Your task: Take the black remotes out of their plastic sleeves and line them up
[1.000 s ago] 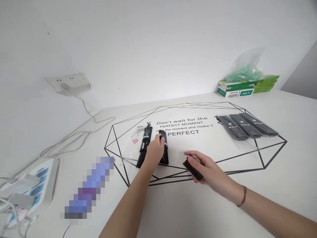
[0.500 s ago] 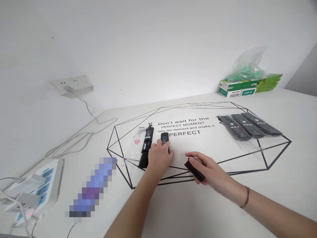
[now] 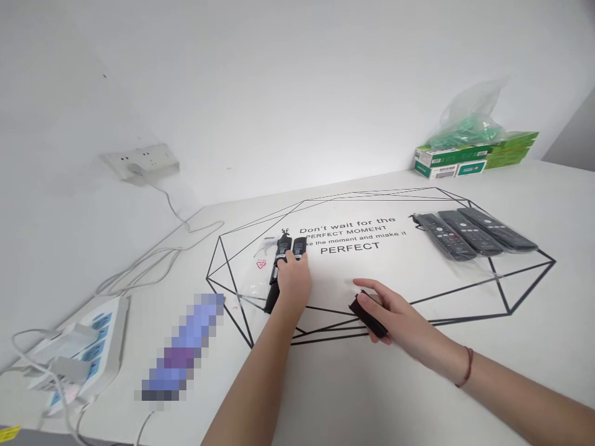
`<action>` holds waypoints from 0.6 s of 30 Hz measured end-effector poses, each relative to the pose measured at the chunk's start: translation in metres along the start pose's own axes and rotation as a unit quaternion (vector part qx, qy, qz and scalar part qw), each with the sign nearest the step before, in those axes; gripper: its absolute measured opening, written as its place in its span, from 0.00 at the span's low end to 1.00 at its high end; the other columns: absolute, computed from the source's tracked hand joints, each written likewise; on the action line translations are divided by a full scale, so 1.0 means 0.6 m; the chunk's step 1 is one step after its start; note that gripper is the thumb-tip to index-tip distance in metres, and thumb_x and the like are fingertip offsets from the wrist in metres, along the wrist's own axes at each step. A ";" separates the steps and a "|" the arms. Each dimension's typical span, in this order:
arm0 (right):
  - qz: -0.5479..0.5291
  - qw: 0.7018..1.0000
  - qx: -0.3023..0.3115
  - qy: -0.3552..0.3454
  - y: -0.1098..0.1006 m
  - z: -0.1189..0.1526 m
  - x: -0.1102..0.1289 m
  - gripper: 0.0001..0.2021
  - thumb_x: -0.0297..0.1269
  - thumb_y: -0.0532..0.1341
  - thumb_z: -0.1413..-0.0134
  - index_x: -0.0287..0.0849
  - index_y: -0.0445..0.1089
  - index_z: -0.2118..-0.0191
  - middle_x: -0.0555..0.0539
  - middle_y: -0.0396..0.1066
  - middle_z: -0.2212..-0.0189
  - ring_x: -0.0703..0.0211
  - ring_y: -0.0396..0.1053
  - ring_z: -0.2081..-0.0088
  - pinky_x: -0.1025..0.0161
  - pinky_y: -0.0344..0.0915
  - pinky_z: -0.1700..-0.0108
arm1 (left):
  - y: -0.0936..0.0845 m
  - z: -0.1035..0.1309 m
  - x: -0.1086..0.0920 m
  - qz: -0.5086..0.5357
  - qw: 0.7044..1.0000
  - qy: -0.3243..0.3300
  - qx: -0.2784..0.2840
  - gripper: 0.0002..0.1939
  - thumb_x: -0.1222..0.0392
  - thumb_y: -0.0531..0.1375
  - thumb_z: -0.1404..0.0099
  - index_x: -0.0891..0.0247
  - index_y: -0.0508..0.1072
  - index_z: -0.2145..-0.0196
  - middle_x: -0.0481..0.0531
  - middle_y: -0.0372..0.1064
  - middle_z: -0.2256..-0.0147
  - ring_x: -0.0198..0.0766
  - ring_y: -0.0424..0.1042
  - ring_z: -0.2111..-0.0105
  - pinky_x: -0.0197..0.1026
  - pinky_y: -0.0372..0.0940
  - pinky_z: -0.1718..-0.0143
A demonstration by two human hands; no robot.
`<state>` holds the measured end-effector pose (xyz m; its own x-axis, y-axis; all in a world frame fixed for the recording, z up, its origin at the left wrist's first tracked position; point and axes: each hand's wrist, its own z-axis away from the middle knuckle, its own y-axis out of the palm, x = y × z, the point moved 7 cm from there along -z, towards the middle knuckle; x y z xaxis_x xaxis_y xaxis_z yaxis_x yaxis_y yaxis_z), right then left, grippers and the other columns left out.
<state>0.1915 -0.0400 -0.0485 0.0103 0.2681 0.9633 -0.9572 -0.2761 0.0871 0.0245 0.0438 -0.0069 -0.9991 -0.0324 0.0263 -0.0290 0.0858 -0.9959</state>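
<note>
One remote (image 3: 300,245) in half-closed left hand (image 3: 296,282), apparently mid-placement; dark cover (image 3: 366,314) pinched in right hand (image 3: 395,313). Likely needs gentle left release.

A white wall (image 3: 297,93) stands behind the white counter (image 3: 372,384), a wall socket panel (image 3: 160,158) left, a grey surface (image 3: 576,133) far right.
</note>
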 end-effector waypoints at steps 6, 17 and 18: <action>0.008 1.000 0.015 -0.014 0.004 0.003 0.005 0.26 0.56 0.56 0.45 0.46 0.57 0.45 0.55 0.62 0.75 0.65 0.62 0.81 0.66 0.50 0.80 | 0.000 -0.005 0.007 0.008 1.000 -0.015 -0.013 0.20 0.64 0.46 0.34 0.64 0.73 0.51 0.67 0.62 0.51 0.53 0.64 0.57 0.48 0.61 0.60; 0.178 0.981 0.005 -0.076 0.030 -0.004 0.007 0.27 0.31 0.59 0.54 0.48 0.57 0.45 0.47 0.67 0.59 0.60 0.66 0.70 0.61 0.64 0.69 | -0.071 0.021 0.096 0.145 0.988 -0.051 0.024 0.17 0.49 0.47 0.35 0.59 0.72 0.63 0.55 0.70 0.63 0.43 0.69 0.64 0.42 0.61 0.65; 0.198 0.976 -0.003 -0.090 0.041 -0.009 0.011 0.28 0.32 0.60 0.53 0.47 0.56 0.44 0.45 0.68 0.58 0.58 0.67 0.68 0.59 0.65 0.68 | -0.063 0.030 0.106 0.144 0.986 -0.050 0.070 0.17 0.46 0.50 0.37 0.59 0.72 0.65 0.54 0.71 0.64 0.43 0.69 0.66 0.42 0.61 0.67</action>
<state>0.1667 -0.0399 -0.0417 -0.3103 -0.0242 0.9503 -0.8982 -0.3201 -0.3014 -0.0373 0.0205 0.0308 -0.9574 -0.1243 -0.2608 0.2665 -0.0317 -0.9633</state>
